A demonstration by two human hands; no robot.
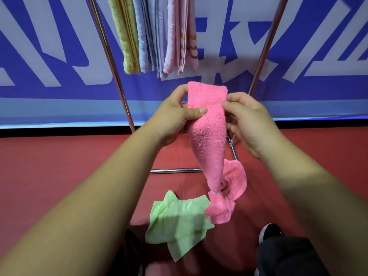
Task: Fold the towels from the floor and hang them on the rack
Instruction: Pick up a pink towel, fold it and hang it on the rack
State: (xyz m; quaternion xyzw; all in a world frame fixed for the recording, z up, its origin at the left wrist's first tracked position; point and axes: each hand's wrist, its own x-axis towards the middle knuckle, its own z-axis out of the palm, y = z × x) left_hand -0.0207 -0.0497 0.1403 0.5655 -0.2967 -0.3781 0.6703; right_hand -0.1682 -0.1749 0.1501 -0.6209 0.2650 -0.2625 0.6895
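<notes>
1. Hands pinched the pink towel near its top: left hand, right hand at either edge.
2. Towel hung twisted below them, before the rack.
3. Green towel lay on the floor.

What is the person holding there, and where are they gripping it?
A pink towel, pinched near its top end: the left hand on its left edge, the right hand on its right edge. The rest hangs down.

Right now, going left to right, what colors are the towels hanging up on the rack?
Yellow towel → blue towel → pale striped towel → light pink towel.
</notes>
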